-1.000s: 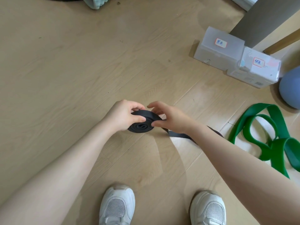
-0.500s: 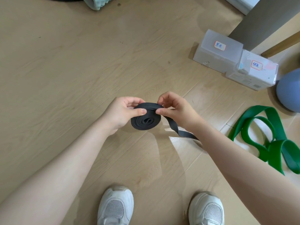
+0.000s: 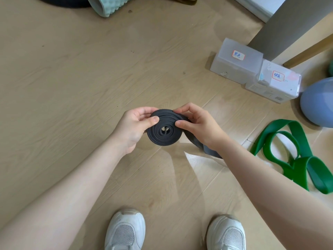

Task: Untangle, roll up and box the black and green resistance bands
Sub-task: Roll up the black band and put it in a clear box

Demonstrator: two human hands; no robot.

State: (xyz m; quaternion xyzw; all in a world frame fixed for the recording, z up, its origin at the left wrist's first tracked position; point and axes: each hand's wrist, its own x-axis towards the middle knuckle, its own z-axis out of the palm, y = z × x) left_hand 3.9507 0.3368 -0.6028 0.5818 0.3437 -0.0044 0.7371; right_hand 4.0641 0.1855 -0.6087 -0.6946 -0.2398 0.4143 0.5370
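Observation:
A black resistance band (image 3: 163,132), wound into a flat coil, is held above the wooden floor between both hands. My left hand (image 3: 134,128) grips the coil's left side with thumb on top. My right hand (image 3: 197,125) pinches the coil's right edge, and the band's loose tail hangs down under that wrist. The green resistance band (image 3: 295,154) lies unrolled in loops on the floor at the right. Two translucent boxes stand closed at the upper right, one (image 3: 236,60) beside the other (image 3: 273,82), each with a small handwritten label.
A blue ball (image 3: 319,101) rests right of the boxes. A mint foam roller (image 3: 108,5) lies at the top edge. A grey panel (image 3: 292,20) and a wooden leg (image 3: 310,49) stand behind the boxes. My two white shoes (image 3: 124,231) are at the bottom.
The coil has grown by another wrap and risen slightly; the loose tail under my right wrist is shorter. My right hand shifted onto the coil's right edge.

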